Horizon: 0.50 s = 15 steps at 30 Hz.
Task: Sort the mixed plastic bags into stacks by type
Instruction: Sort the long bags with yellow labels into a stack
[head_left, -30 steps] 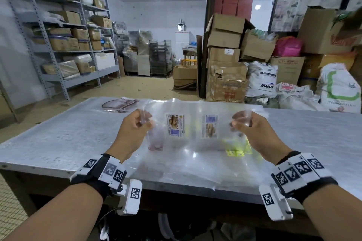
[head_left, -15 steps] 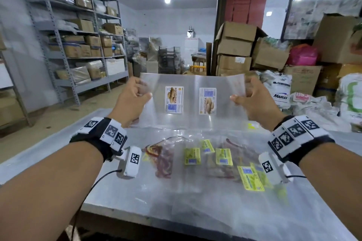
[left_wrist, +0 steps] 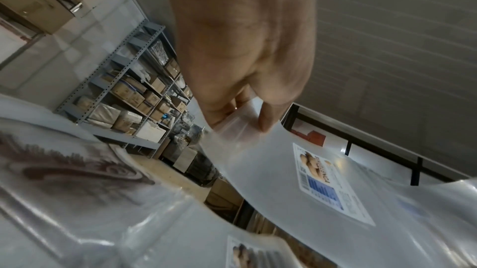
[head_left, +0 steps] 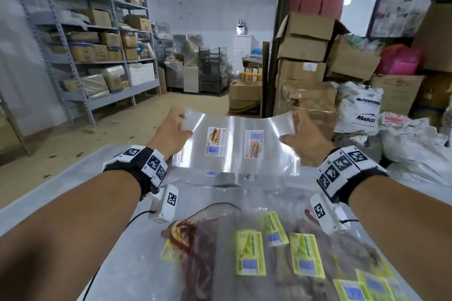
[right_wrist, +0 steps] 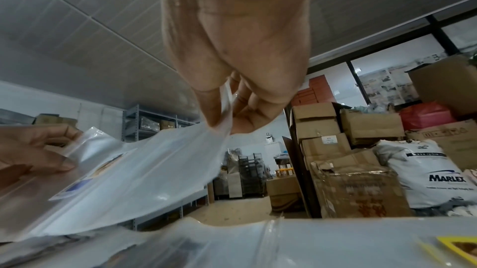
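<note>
Two hands hold one clear bag [head_left: 234, 144] aloft over the table [head_left: 49, 193] as I watch from the remote feed. My left hand [head_left: 171, 133] pinches the bag's corner at 11 o'clock, thumb over the film and fingers [left_wrist: 265, 117] behind it; my right hand [head_left: 302, 135] pinches the opposite corner at 1 o'clock, thumb and fingers [right_wrist: 247, 117] closed on the film. Stretched between them, the bag sags slightly at its top edge and carries two printed labels showing a brown snack, side by side at its centre. Beneath its lower edge lies a flat stack of matching clear bags [head_left: 227, 177]. Toward 6 o'clock, closer to me, sit mixed bags with yellow labels [head_left: 250, 253] and bags with red-brown printing [head_left: 195, 239]. Shelving with cartons [head_left: 97, 39] stands at 10 o'clock, stacked cardboard boxes [head_left: 303, 56] at 1 o'clock.
</note>
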### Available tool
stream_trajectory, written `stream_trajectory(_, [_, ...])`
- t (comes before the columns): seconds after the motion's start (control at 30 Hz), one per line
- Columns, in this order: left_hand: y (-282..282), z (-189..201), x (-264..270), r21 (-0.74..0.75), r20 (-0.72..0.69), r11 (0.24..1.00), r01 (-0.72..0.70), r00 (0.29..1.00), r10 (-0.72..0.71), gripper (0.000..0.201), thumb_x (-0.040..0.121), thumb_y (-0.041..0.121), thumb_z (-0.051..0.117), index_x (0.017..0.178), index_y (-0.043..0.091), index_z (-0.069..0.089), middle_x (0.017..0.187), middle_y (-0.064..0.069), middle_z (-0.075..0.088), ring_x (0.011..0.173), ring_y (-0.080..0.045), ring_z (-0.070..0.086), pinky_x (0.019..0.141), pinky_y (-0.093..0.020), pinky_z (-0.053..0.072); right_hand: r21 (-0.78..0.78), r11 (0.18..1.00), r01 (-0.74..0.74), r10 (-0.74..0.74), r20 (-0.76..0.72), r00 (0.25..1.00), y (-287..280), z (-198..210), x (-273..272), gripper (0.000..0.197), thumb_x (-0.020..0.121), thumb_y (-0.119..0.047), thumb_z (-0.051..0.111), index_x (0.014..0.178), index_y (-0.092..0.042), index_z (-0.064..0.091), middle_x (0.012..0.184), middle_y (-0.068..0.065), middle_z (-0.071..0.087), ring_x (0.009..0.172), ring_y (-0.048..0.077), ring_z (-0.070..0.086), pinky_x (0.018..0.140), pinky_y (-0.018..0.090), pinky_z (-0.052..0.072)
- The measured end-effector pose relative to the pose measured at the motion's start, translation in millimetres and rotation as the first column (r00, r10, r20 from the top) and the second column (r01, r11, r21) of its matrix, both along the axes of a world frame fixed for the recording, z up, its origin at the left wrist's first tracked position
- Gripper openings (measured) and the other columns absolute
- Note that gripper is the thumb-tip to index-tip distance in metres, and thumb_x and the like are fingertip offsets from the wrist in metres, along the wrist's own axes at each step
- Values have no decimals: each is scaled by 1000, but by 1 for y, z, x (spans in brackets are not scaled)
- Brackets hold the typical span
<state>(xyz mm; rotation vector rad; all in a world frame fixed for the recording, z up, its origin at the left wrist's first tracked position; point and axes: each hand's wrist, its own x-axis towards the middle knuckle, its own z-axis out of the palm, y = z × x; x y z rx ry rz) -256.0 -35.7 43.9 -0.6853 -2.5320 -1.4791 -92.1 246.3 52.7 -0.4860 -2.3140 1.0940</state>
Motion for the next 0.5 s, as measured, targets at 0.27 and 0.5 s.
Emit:
stream_trajectory(0.27, [38,-51,-57,-271,119,961,49,993,-17,40,93,6,65,121,24,43,109,-22,64,76,-26,58,68,-38,49,18,999,36,-39,238,970,41,-47,-59,60,88,-8,76,134,-17,39,110,8,65,81,17,61,57,28,48])
stream_trajectory(0.5, [47,-76,-81,-441,163,896,54,986,21,39,90,6,64,119,22,44,100,-19,66,72,-27,61,62,-34,45,57,998,7,-31,429,903,51,-74,-85,73,84,-6,75,148,-4,40,103,12,58,61,13,54,46,23,42])
